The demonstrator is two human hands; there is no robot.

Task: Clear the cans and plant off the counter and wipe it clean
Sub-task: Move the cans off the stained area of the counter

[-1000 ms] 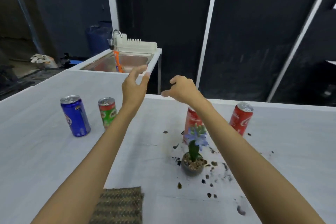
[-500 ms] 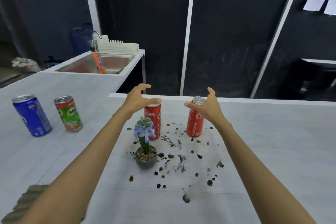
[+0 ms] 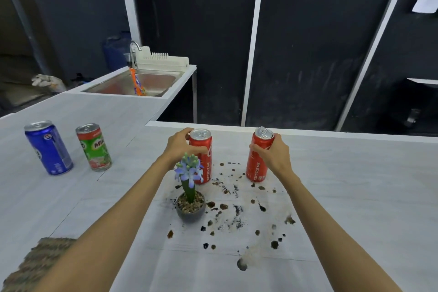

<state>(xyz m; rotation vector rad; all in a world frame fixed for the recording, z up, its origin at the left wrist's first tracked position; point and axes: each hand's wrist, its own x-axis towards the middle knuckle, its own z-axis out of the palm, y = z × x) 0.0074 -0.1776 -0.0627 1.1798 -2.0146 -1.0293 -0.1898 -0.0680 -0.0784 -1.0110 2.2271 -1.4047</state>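
Red aluminium fills both grips: the left hand [image 3: 178, 146] wraps its fingers [image 3: 199, 150] around the upper part of the left Coca-Cola can [image 3: 204, 161], and the right hand [image 3: 275, 154] is closed round the top half of the right Coca-Cola can [image 3: 257, 165]. Both cans stand upright near the far edge of the pale bench [image 3: 355, 197], and whether either has left the surface cannot be told. Just in front of the left can, a small grey potted hyacinth [image 3: 190, 199] stands upright, its blue flower head overlapping the can's lower side in the view. Dark spots and smears of spilled soil or liquid [image 3: 227, 211] lie scattered between the pot and the cans and on toward the near edge. Well to the left stand a blue Pepsi can [image 3: 48, 148] and a green Milo can [image 3: 94, 147], untouched, and a woven cloth [image 3: 35, 265] lies at the near left corner. The clearing step appears to have only begun, with the two red cans first. Lifting them straight up would likely spare the flower; the other cans, the plant and the wiping remain.
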